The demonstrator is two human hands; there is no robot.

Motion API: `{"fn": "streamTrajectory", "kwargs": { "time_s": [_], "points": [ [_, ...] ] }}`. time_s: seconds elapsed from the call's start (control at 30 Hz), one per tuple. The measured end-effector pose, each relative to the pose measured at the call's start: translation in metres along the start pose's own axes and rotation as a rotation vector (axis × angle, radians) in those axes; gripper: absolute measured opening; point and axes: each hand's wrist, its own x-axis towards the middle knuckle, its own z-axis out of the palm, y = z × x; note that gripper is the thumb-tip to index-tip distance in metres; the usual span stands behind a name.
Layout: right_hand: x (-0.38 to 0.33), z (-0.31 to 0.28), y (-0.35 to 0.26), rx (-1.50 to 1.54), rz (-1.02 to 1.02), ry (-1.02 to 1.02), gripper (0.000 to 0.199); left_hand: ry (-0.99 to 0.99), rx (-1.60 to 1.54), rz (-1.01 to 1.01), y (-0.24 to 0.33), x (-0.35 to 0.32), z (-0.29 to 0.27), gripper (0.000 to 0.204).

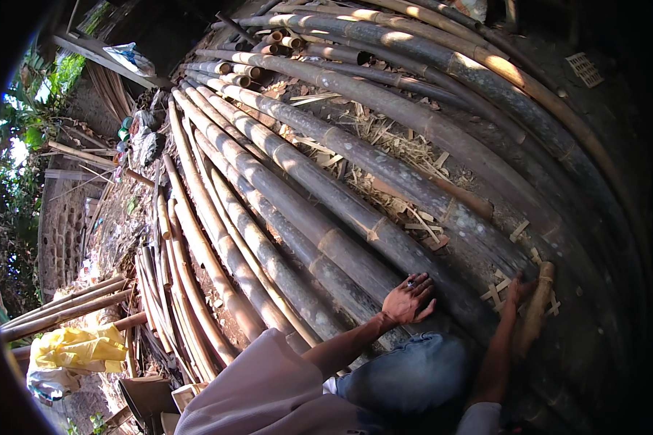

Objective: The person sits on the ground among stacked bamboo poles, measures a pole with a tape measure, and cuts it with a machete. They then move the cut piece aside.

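Note:
My left hand (pixel 410 297), with a ring on one finger, lies palm down and fingers apart on a thick dark bamboo pole (pixel 326 235). To its right, my right hand (pixel 517 291) is at the near end of another long, mottled bamboo pole (pixel 442 206). Right beside that hand stands a short, paler piece of bamboo (pixel 538 308). Shadow covers the right hand's fingers, so their grip does not show clearly. Crossed flat bamboo strips (pixel 495 291) lie on the ground between my hands.
Many long bamboo poles (pixel 232 239) fan out from the far left toward me. Shavings and split pieces (pixel 384 145) litter the ground between them. A yellow plastic sack (pixel 80 349) hangs over poles at the left. A small woven lattice (pixel 584 69) lies at the far right.

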Motion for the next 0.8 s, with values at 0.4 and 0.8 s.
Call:
{"fn": "streamTrajectory", "kwargs": {
  "time_s": [0.4, 0.8],
  "points": [
    [-0.036, -0.104, -0.042, 0.541, 0.298, -0.347, 0.086, -0.059, 0.001, -0.025, -0.002, -0.007, 0.002, 0.052],
    [-0.065, -0.266, -0.141, 1.093, -0.04, -0.173, 0.078, 0.011, 0.015, -0.019, -0.001, -0.007, -0.009, 0.045]
  ]
}}
